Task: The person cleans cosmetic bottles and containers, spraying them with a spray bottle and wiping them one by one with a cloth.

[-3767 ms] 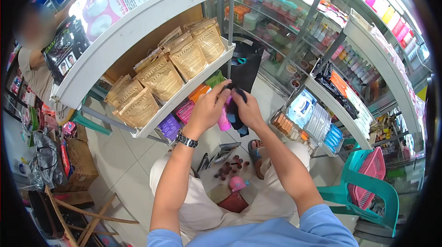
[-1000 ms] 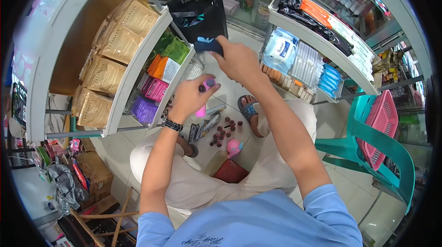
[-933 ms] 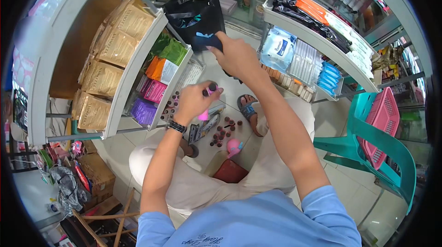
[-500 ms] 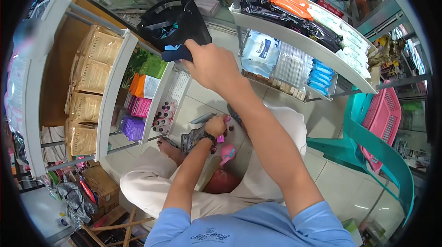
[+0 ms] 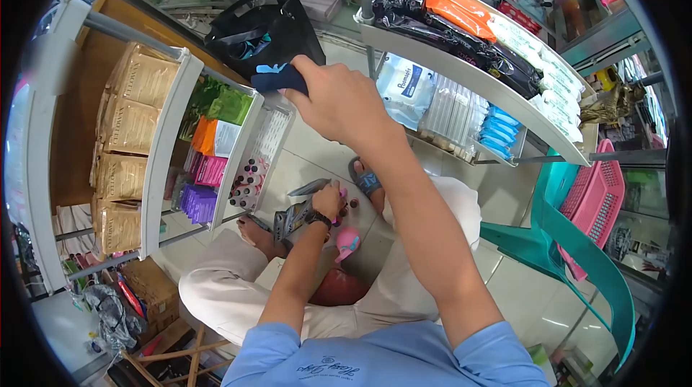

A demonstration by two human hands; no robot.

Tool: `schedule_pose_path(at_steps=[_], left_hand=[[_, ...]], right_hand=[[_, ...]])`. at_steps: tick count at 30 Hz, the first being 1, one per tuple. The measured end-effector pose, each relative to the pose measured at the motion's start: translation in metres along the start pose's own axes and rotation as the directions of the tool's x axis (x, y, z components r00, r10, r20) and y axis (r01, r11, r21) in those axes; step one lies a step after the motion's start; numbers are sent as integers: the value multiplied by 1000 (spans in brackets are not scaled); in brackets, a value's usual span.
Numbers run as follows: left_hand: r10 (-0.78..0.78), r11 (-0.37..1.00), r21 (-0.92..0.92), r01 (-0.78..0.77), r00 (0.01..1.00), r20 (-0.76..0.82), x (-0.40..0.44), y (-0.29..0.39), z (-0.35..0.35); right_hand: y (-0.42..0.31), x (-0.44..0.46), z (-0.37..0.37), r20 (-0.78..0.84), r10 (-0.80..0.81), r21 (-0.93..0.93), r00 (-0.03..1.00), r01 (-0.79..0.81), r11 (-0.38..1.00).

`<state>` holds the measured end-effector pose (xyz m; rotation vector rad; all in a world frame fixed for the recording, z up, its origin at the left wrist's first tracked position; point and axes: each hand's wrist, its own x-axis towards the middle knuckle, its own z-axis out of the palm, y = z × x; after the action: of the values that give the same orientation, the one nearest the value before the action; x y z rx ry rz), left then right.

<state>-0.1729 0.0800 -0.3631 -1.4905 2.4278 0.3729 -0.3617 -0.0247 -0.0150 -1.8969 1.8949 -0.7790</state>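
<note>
"What has your right hand got?"

"My right hand (image 5: 340, 98) grips a dark blue cloth (image 5: 281, 80) (a patch of lighter blue shows along its upper edge). From where I look, it's just past the far end of the white tray (image 5: 274, 129)."

"And your left?"

"My left hand (image 5: 326, 202) is low, to the right of the tray's near end, fingers bent beside a pink item (image 5: 342, 212). I can't tell whether they grip it or only touch it."

"What else is round there?"

"A grey printed packet (image 5: 290, 220) lies between the tray and my left hand. Farther right from the tray is a dark-capped bottle (image 5: 354, 204); a round pink thing (image 5: 347, 241) with light blue on it is right of the tray too, nearer my body."

"And the tray itself?"

"Small dark-capped bottles (image 5: 248, 183) fill its near end. A black bag (image 5: 297, 35) stands beyond its far end."
</note>
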Motion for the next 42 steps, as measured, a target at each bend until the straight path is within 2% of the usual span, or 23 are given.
schedule_pose_path(at_steps=[1, 3, 5, 6, 7, 8, 10, 12, 13, 15, 17, 18, 20, 21, 23, 25, 30, 32, 35, 38, 40, 41, 42], left_hand=[[-2, 1000, 3, 2, 1000, -6, -6, 2, -12], [-14, 912, -408, -49, 988, -151, -24, 9, -50], [-90, 666, -730, -155, 955, -284, -44, 11, -91], [-203, 572, -816, -85, 949, -242, -52, 6, -104], [-311, 460, -888, -23, 932, -186, -61, 2, -116], [-330, 460, -887, -24, 923, -196, -68, -4, -131], [-531, 234, -943, -239, 781, -330, -78, -19, -165], [-623, 110, -875, -471, 654, -430, -88, -35, -203], [-640, 121, -869, -480, 631, -437, -99, -36, -231], [-659, 128, -713, -689, 478, -581, -118, -39, -277], [-525, 489, -531, -692, 253, -813, -119, -53, -283], [-526, 501, -520, -692, 234, -818, -123, -63, -279], [-563, 407, -545, -733, 269, -782, -130, -83, -273], [-558, 409, -537, -738, 263, -787, -136, -81, -281], [-497, 647, -497, -579, 175, -850, -154, -74, -297], [-415, 833, -421, -359, 96, -904, -174, -69, -307], [-643, 705, -664, -249, 173, -746, -216, -67, -288], [-638, 703, -692, -164, 286, -715, -228, -55, -280], [-715, 565, -784, -258, 322, -621, -219, -45, -242], [-733, 534, -788, -307, 297, -612, -215, -35, -245], [-559, 753, -626, -202, 304, -771, -217, -34, -248], [-558, 752, -626, -204, 307, -771, -216, -33, -250], [-490, 817, -553, -161, 310, -814, -216, -33, -252]], right_hand=[[-2, 0, -3, -5, -5, 1, 1000, 5, 1000], [-9, -1, -11, 86, 93, 86, 992, -101, 991], [-20, -1, -16, 189, 166, 164, 968, -198, 966], [-25, -2, -15, 188, 147, 171, 971, -180, 969], [-26, -4, -11, 200, 136, 275, 970, -189, 943], [-26, -5, -5, 214, 122, 375, 969, -197, 906], [-28, -10, 7, 248, 83, 555, 965, -212, 805], [-34, -15, 19, 385, 62, 581, 921, -294, 759], [-35, -19, 31, 390, 33, 584, 920, -275, 764], [-41, -34, 63, 435, -189, 711, 880, -207, 672], [-67, -54, 86, 539, -250, 792, 804, -383, 476], [-80, -67, 87, 535, -268, 795, 801, -370, 481], [-100, -90, 87, 587, -449, 777, 674, -313, 546], [-105, -97, 96, 553, -449, 794, 702, -282, 538], [-115, -108, 110, 515, -443, 813, 734, -256, 523], [-127, -114, 118, 371, -412, 761, 832, -19, 648], [-148, -120, 98, 421, -246, 645, 873, -98, 757], [-142, -119, 109, 373, -227, 666, 900, -89, 741], [-131, -121, 128, 222, -141, 725, 965, -67, 685], [-130, -127, 126, 209, -170, 683, 963, -19, 730], [-127, -129, 124, 186, -185, 644, 965, 23, 765], [-125, -129, 124, 185, -182, 642, 966, 21, 766], [-123, -128, 124, 275, -147, 692, 950, -89, 717]])
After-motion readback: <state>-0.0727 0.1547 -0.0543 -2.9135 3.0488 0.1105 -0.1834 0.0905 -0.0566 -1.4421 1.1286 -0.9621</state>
